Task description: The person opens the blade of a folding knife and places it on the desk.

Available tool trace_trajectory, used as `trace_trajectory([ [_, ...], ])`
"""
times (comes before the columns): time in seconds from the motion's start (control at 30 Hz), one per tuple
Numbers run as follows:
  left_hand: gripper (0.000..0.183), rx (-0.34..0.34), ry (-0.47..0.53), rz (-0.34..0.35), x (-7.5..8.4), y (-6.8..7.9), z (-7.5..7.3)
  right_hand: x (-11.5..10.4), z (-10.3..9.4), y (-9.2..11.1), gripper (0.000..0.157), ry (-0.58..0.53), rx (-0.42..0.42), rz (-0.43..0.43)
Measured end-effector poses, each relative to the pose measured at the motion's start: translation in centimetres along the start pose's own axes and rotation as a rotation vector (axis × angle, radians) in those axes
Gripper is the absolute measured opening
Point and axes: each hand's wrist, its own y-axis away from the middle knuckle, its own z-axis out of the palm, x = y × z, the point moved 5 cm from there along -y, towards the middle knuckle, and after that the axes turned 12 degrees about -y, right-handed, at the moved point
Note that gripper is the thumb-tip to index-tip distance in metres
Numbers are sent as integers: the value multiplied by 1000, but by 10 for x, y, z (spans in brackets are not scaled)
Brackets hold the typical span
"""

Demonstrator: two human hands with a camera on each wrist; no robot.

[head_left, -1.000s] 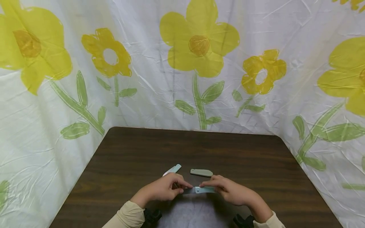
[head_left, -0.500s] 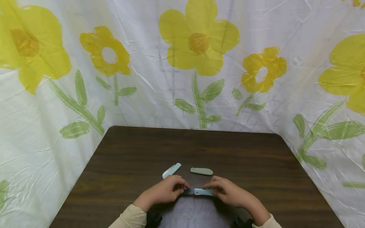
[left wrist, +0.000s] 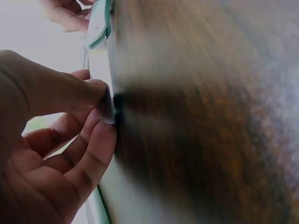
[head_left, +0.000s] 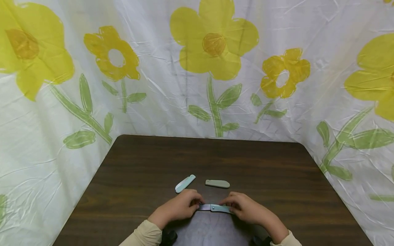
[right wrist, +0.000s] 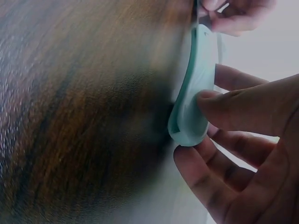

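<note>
Pinching the blade (head_left: 205, 207), the left hand (head_left: 181, 205) faces the right hand (head_left: 245, 206), which holds the blue handle (head_left: 220, 208); the knife (head_left: 213, 207) stretches sideways between them.

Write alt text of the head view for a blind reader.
A person's left hand pinches the blade of an open folding knife while the right hand grips its pale blue handle. Beyond them, on a dark table, lie a second pale blue knife and a gray-green knife; a white curtain with yellow flowers hangs behind.
</note>
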Motion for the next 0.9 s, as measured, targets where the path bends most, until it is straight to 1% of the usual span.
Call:
trace_trajectory([
  [0.1, 20, 1, -9, -14, 0, -1, 1, 2, 1, 0, 36, 3, 8, 14],
  [0.23, 19, 4, -20, -23, 0, -2, 2, 4, 1, -1, 32, 11, 19, 23],
  [0.3, 18, 27, -36, -10, 0, -3, 2, 4, -1, -1, 30, 13, 25, 16],
  [0.33, 17, 35, -34, -13, -1, -4, 2, 4, -2, -1, 29, 10, 29, 10],
  [0.4, 14, 51, -28, -25, -2, -6, 2, 3, -4, -1, 27, 2, 40, -8],
  [0.47, 11, 67, -18, -52, -2, -9, 1, 2, -8, -2, 25, -9, 54, -16],
  [0.53, 8, 79, 9, -101, -3, -12, 0, 2, -12, -3, 23, -9, 77, -23],
  [0.63, 7, 131, 25, -168, -4, -18, -2, 1, -19, -8, 21, 18, 123, -17],
  [0.73, 8, 181, 51, -247, -4, -23, -2, 0, -28, -16, 18, 72, 185, -12],
  [0.9, 22, 232, 115, -389, -4, -31, -3, -2, -39, -35, 18, 161, 285, -14],
])
